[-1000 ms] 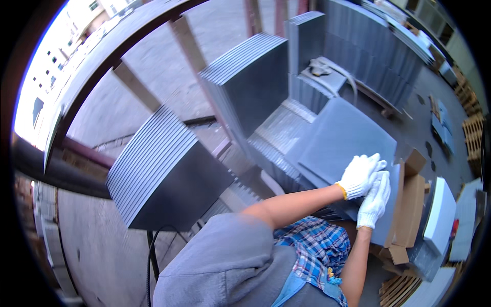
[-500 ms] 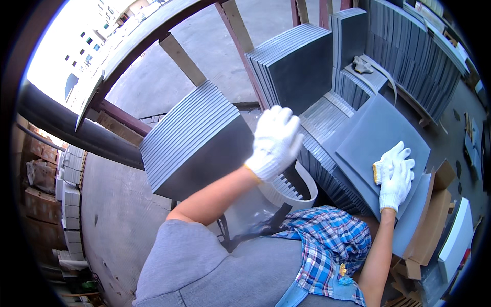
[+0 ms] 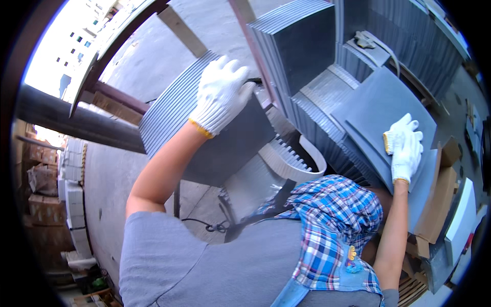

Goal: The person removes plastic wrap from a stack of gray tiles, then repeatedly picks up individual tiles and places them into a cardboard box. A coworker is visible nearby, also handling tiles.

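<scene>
My left hand point(image 3: 221, 94), in a white knit glove, is at the upper part of a leaning stack of grey tiles point(image 3: 174, 97). Its fingers are spread a little, the thumb apart; whether they touch the tiles I cannot tell. The dark face of the front tile point(image 3: 230, 146) shows below my wrist. My right hand point(image 3: 407, 151), also gloved, lies on the uppermost of some flat grey tiles point(image 3: 381, 110). Pressed under it is a bunched white knit glove point(image 3: 388, 143), its yellow edge showing.
More grey tiles point(image 3: 307, 41) stand on edge at the back beside wooden posts point(image 3: 181, 31). A pale curved strap point(image 3: 321, 159) loops in front of me. An opened cardboard box point(image 3: 437, 207) and white slab point(image 3: 460, 220) are at the right. A thick dark pipe point(image 3: 82, 120) crosses the left.
My left hand has moved left and away from me, onto the area of the leaning stack. My right hand remains on the flat tile with the bunched glove; the view has shifted slightly.
</scene>
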A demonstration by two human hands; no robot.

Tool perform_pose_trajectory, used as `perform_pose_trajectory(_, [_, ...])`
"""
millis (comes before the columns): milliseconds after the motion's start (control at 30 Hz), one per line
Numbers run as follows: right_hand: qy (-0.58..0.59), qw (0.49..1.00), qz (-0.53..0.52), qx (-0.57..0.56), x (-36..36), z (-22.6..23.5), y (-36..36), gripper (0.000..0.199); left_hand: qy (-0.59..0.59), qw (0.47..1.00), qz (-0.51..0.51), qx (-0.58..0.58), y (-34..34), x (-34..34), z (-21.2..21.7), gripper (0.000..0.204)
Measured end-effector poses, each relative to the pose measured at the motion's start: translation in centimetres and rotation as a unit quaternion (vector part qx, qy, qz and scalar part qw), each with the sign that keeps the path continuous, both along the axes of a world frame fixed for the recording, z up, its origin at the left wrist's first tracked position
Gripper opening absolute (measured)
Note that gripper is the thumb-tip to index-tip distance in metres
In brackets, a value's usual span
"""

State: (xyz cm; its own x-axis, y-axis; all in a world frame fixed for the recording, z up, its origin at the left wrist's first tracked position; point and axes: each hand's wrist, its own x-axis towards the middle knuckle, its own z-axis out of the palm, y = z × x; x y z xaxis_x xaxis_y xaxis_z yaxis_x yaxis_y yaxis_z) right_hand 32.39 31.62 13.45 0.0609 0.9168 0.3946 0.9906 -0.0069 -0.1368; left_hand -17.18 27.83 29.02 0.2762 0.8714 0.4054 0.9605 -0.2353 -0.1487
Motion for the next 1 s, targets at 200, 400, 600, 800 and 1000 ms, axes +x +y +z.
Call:
perform_pose_trajectory(200, [-0.071,0.996,0.005,-0.062,-2.1,0.2,0.2,0.061,-0.059,0.995,-0.052,0.058,-3.5,2.0,-1.4,0.039])
perform_pose_trajectory(400, [-0.125,0.987,0.067,0.08,-10.0,4.5,1.1,0.051,-0.297,0.928,-0.094,-0.202,-11.8,2.4,-11.1,0.019])
perform_pose_trajectory(600, [0.094,0.857,0.477,0.168,-27.6,8.9,1.7,0.043,-0.598,0.5,0.465,-0.42,-23.6,-3.1,-20.1,0.027])
perform_pose_trajectory(800, [0.132,0.8,0.561,0.165,-35.5,9.5,0.4,0.05,-0.664,0.417,0.582,-0.216,-24.9,-5.4,-21.3,0.016])
perform_pose_trajectory(1000, [0.164,0.796,0.555,0.177,-36.0,9.3,0.2,0.034,-0.56,0.546,0.572,-0.248,-24.9,-6.8,-23.1,0.03])
